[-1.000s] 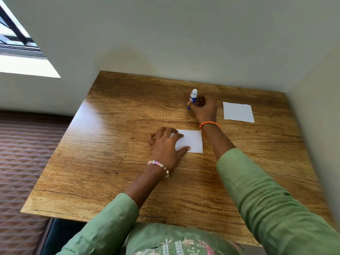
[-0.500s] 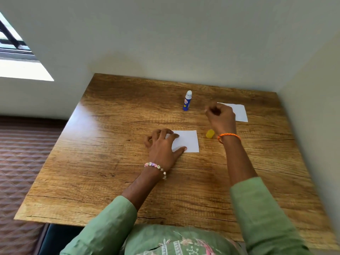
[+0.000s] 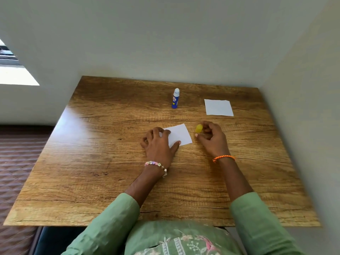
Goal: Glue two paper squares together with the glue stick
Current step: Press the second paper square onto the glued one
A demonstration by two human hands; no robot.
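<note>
A white paper square (image 3: 179,134) lies mid-table, slightly rotated. My left hand (image 3: 159,144) rests on its left part, fingers and thumb pressing it to the wood. A second white paper square (image 3: 218,107) lies flat at the back right, apart from both hands. The blue glue stick (image 3: 175,98) stands upright at the back centre with its white tip bare and nothing touching it. Its yellow cap (image 3: 199,128) sits just right of the near square, pinched between the thumb and curled fingers of my right hand (image 3: 211,138).
The wooden table (image 3: 110,162) stands in a corner, with walls along its far and right edges. Its left and near edges drop to a patterned floor (image 3: 16,162). Green sleeves cover both forearms at the near edge.
My right hand let go of the glue stick, swung right toward the far square, then came down to the yellow cap. The near square has turned slightly under my left hand.
</note>
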